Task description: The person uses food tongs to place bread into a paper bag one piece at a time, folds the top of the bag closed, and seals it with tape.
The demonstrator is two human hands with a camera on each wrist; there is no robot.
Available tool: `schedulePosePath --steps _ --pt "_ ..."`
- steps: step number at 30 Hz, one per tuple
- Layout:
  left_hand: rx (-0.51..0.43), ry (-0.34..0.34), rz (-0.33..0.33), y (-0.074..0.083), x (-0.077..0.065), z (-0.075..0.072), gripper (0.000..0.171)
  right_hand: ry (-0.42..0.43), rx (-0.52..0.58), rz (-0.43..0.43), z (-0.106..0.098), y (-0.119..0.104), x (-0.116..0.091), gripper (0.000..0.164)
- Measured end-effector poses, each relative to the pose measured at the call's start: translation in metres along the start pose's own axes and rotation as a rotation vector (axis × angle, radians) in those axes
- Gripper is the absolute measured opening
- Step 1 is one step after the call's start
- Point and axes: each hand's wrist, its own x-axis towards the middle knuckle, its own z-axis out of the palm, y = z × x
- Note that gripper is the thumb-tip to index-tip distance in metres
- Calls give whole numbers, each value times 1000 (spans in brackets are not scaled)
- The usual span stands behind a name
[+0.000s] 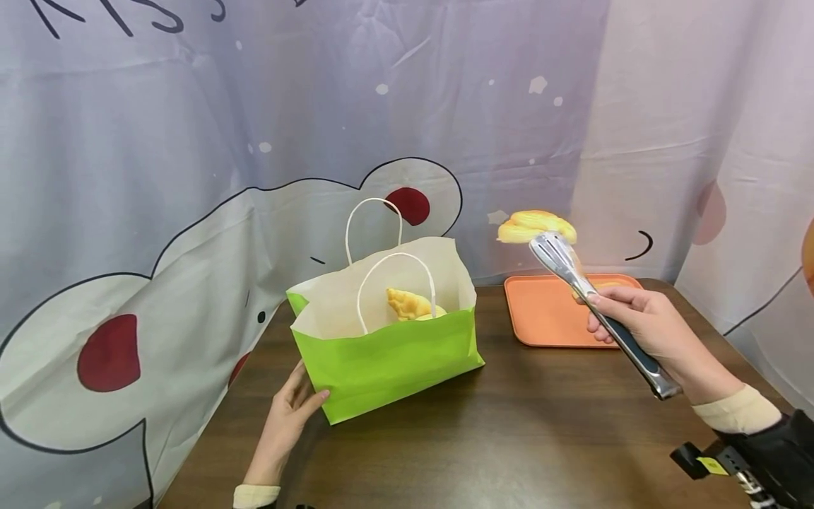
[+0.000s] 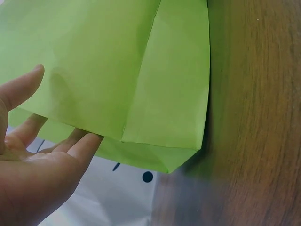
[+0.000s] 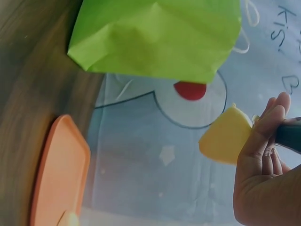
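Note:
My right hand (image 1: 649,325) grips metal tongs (image 1: 610,318) with dark handle grips. Their far end holds a yellow braided bread roll (image 1: 534,225) up in the air, above the back of the table; in the right wrist view this roll (image 3: 228,136) shows beyond the fingers. A green paper bag (image 1: 394,364) with white rope handles stands with its mouth open. Inside lies another yellow bread piece (image 1: 410,304), partly hidden by the bag's front. My left hand (image 1: 286,417) touches the bag's left side, fingers at the side panel and thumb spread apart from them.
An orange tray (image 1: 540,314) lies at the back right of the brown wooden table (image 1: 509,424). More yellow bread (image 3: 70,220) on it is mostly hidden. A printed curtain (image 1: 305,106) hangs right behind the table and along its sides.

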Motion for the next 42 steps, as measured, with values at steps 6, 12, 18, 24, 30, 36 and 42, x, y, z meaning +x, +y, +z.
schedulePosePath --steps 6,12,18,24,30,36,42 --pt "-10 -4 24 1 0 1 72 -101 11 -95 20 -13 5 18" --pt "-11 2 36 0 -1 0 72 -182 -25 -128 44 -23 9 15" --pt "-11 6 44 -1 -1 1 68 -228 -111 -111 64 -30 12 15" --pt "-3 6 22 -4 -1 -1 70 -283 -145 -164 75 -30 15 20" --pt "-20 -4 45 -6 -1 -2 70 -275 -175 -177 81 -33 15 20" --pt "-42 -8 50 -6 -1 -1 73 -264 -153 -169 78 -32 12 15" --pt "-50 -5 29 -5 0 -1 75 -195 -111 -128 60 -24 13 15"
